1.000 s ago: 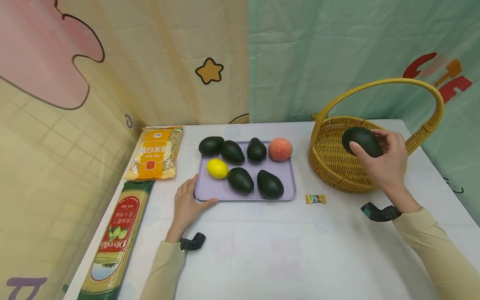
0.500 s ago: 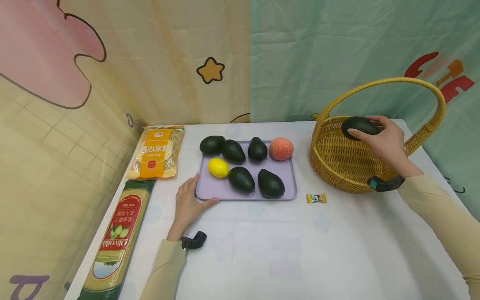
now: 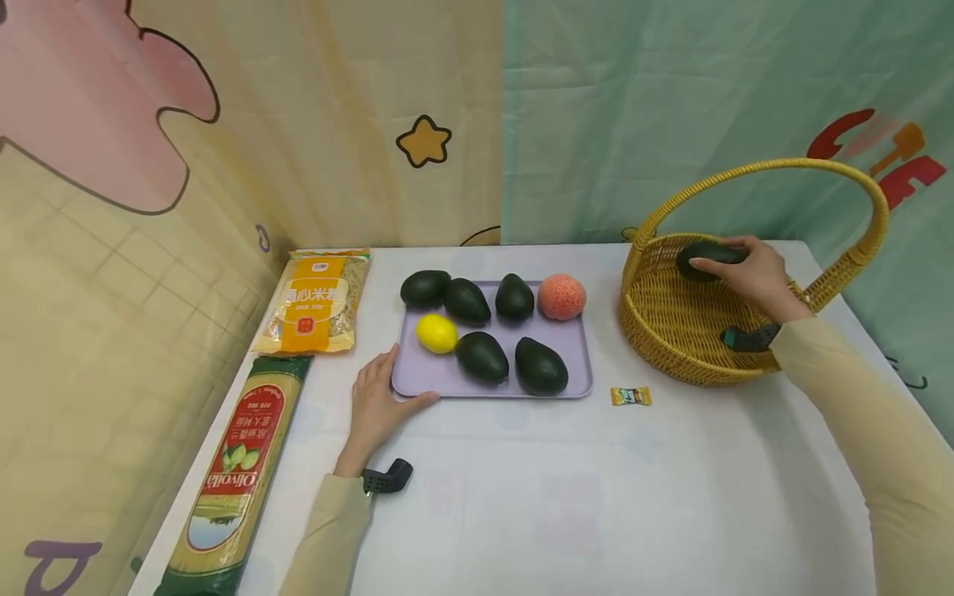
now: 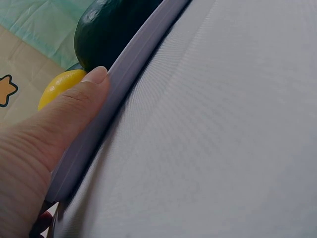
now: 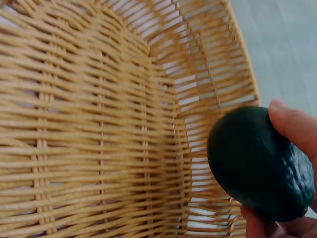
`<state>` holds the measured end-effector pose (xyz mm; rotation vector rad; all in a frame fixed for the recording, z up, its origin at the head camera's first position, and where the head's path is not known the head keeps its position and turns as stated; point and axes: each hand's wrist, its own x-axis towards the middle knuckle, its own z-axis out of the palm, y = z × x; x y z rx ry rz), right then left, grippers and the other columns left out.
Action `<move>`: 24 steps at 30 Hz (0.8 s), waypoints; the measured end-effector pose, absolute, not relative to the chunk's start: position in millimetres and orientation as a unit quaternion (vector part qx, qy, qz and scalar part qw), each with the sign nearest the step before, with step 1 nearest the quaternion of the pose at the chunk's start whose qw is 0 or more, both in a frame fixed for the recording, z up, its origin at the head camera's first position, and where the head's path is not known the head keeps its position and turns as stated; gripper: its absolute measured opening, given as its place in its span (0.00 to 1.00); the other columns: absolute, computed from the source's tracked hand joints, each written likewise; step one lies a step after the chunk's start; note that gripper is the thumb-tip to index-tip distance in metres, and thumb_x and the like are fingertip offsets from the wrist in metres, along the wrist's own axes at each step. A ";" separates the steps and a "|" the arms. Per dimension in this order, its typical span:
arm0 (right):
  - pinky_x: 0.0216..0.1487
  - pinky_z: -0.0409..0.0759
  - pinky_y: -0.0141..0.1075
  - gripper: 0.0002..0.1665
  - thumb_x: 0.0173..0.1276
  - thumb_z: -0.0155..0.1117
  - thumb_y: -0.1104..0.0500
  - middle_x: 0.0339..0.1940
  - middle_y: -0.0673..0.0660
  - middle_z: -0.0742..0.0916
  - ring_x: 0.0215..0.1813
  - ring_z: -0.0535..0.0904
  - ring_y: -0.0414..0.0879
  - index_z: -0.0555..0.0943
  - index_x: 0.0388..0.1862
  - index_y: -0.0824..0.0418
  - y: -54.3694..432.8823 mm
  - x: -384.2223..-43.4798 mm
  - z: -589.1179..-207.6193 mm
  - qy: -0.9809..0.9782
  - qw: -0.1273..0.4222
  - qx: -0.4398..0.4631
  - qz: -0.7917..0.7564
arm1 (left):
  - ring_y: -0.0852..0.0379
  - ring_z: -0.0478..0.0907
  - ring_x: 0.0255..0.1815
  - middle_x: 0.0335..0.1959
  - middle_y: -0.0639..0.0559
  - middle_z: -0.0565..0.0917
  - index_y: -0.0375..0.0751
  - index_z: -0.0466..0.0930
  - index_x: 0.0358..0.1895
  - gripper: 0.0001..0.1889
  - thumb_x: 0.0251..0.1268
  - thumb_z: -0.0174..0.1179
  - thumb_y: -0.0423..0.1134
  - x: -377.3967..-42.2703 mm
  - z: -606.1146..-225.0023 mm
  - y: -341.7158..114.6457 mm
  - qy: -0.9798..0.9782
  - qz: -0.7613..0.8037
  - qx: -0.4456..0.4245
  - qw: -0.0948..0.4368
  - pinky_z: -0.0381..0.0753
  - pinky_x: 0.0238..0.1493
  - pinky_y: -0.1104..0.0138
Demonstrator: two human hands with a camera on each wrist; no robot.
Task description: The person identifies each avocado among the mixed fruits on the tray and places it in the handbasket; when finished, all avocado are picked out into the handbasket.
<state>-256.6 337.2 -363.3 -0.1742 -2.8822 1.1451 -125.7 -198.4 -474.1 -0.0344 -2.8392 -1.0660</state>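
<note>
My right hand [image 3: 756, 277] holds a dark green avocado [image 5: 257, 161] between thumb and fingers, inside the far part of a yellow wicker basket [image 3: 671, 319]. In the right wrist view the avocado is in front of the basket's woven side wall. My left hand [image 3: 378, 410] rests at the front left corner of a lavender tray [image 3: 432, 382], thumb stretched along the front rim and fingers along the left side. On the tray are several avocados [image 3: 542, 367], a yellow lemon [image 3: 436, 333] and a bumpy coral-pink round thing [image 3: 562, 297].
The basket's tall handle [image 3: 753, 168] arches over the right forearm's side. A small wrapped candy [image 3: 630, 396] lies between tray and basket. At the left are a bag of pasta [image 3: 313, 302] and a long pack of spaghetti [image 3: 234, 472]. A printed curtain [image 3: 596, 124] hangs behind the table.
My right hand has moved away from me and lowered the avocado into the basket's far part. The left hand has stayed at the tray's corner.
</note>
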 end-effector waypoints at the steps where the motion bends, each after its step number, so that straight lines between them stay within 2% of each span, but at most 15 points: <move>1: 0.54 0.64 0.62 0.56 0.60 0.60 0.33 0.67 0.75 0.62 0.60 0.62 0.71 0.56 0.71 0.72 338.7 -257.8 -364.7 -0.927 0.012 -0.057 0.370 | 0.40 0.51 0.69 0.69 0.37 0.60 0.40 0.55 0.73 0.55 0.43 0.72 0.61 -125.6 -473.9 -198.4 -0.935 -0.351 -0.011 0.054 0.46 0.67 0.47; 6: 0.54 0.65 0.59 0.57 0.59 0.61 0.33 0.68 0.75 0.61 0.60 0.62 0.68 0.56 0.70 0.73 341.3 -263.6 -370.1 -0.922 -0.008 -0.061 0.382 | 0.39 0.51 0.69 0.69 0.37 0.60 0.39 0.54 0.73 0.55 0.43 0.71 0.62 -125.2 -473.5 -198.1 -0.935 -0.350 -0.009 0.052 0.46 0.67 0.47; 11: 0.46 0.67 0.50 0.54 0.61 0.61 0.34 0.64 0.75 0.64 0.53 0.64 0.61 0.59 0.67 0.75 343.0 -267.4 -377.3 -0.921 -0.014 -0.056 0.384 | 0.40 0.51 0.69 0.69 0.37 0.60 0.39 0.54 0.73 0.56 0.43 0.71 0.62 -125.6 -473.7 -197.8 -0.935 -0.350 -0.009 0.051 0.46 0.67 0.47; 13: 0.46 0.67 0.49 0.53 0.61 0.60 0.34 0.62 0.75 0.65 0.53 0.64 0.61 0.59 0.66 0.75 344.2 -268.8 -380.7 -0.921 -0.014 -0.053 0.386 | 0.39 0.51 0.68 0.69 0.36 0.60 0.39 0.55 0.73 0.56 0.43 0.71 0.62 -125.6 -473.8 -197.7 -0.935 -0.350 -0.010 0.051 0.46 0.67 0.47; 19: 0.51 0.65 0.53 0.53 0.61 0.59 0.33 0.64 0.75 0.64 0.58 0.62 0.63 0.61 0.67 0.74 348.3 -273.4 -390.2 -0.919 -0.024 -0.052 0.389 | 0.39 0.52 0.68 0.69 0.36 0.61 0.39 0.55 0.73 0.55 0.43 0.71 0.62 -125.8 -474.7 -197.6 -0.936 -0.347 -0.012 0.055 0.47 0.66 0.47; 24: 0.58 0.61 0.60 0.55 0.62 0.57 0.32 0.68 0.76 0.60 0.64 0.58 0.68 0.57 0.70 0.74 351.9 -275.6 -392.4 -0.913 -0.049 -0.052 0.401 | 0.39 0.52 0.68 0.68 0.36 0.61 0.38 0.55 0.73 0.55 0.43 0.71 0.62 -125.6 -475.0 -197.3 -0.936 -0.346 -0.013 0.060 0.47 0.66 0.46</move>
